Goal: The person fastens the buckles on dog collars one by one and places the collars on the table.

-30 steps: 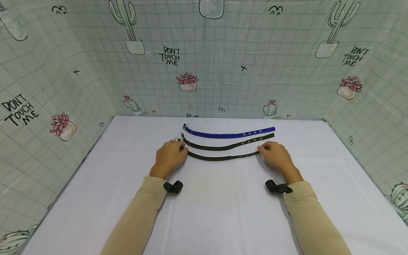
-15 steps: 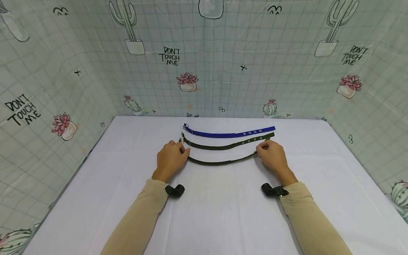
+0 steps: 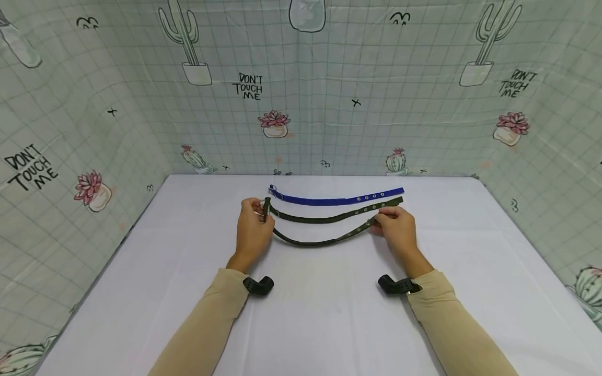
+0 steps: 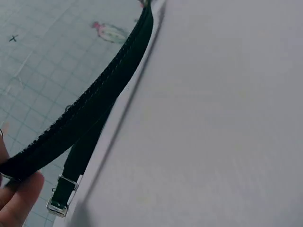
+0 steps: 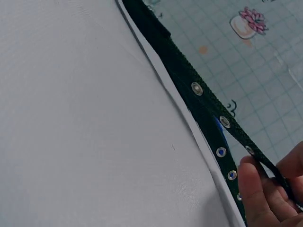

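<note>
Left hand [image 3: 254, 232] and right hand [image 3: 398, 232], watched by me remotely, pinching the front green strap [image 3: 316, 244] toward its ends, white tabletop [image 3: 320, 318], cactus-print cloth walls [image 3: 320, 78] lettered "DON'T TOUCH ME".

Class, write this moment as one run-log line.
left hand: holds front strap, left end | right hand: pinches its eyelet end | middle strap: on table | blue strap: farthest back

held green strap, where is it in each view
Head: below centre, the held green strap between left hand and right hand.
Left wrist: held green strap, lower left to top centre.
Right wrist: held green strap, top centre to lower right.
Shared landmark: white table, in all.
</note>
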Available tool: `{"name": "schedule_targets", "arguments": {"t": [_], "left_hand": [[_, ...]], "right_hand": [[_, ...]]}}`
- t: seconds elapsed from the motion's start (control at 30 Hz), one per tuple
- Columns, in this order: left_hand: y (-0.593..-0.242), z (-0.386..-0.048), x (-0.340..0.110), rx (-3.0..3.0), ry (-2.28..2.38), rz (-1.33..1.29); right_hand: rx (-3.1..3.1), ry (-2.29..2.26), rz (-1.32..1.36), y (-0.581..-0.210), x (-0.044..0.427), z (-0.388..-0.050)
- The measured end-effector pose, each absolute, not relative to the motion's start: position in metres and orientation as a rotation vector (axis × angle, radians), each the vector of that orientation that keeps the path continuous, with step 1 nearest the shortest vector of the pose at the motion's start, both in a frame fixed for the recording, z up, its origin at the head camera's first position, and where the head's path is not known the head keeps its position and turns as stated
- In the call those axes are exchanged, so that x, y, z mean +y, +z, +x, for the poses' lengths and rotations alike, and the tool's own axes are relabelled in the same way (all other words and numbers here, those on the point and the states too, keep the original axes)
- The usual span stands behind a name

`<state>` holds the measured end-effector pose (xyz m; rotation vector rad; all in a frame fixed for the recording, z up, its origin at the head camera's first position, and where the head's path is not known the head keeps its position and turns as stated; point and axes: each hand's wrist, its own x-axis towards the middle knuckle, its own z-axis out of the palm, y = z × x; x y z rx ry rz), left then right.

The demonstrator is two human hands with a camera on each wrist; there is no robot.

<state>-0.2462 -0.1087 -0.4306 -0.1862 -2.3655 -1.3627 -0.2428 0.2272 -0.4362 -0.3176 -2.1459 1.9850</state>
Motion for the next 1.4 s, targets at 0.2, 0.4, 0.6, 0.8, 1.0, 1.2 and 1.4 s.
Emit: {"name": "schedule_targets", "arguments": {"t": [0.2, 0.4, 0.6, 0.8, 1.0, 1.2, 1.4], "left_hand": [[-0.428, -0.244, -0.104, -2.221, -1.618, -0.23], [-0.427, -0.245, -0.102, -2.11, -1.785, -0.266], [-0.419, -0.241, -0.101, -2.062, -1.855, -0.28], [-0.42, -0.241, -0.099, -2.07, -1.872, -0.254], [-0.421, -0.238, -0.098, -2.047, -1.95, -0.264], [-0.414, -0.236, -0.093, -2.057, -2.11, -0.269], [-0.408, -0.234, -0.087, -1.805, -2.602, -0.112]], "right_hand": [[-2.097, 1.916, -0.258, -0.433, 0.224, -0.239], [-2.107, 1.906, -0.126, -0.428, 0.222, -0.236], [-2.131, 1.877, -0.1, -0.425, 0.219, -0.236], [-2.138, 1.875, -0.108, -0.427, 0.218, -0.237], [-2.15, 1.9, -0.089, -0.429, 0.214, -0.237], [-2.131, 1.921, -0.058, -0.427, 0.208, -0.234], [-2.175, 1.91, 0.015, -0.424, 0.204, -0.231]]}}
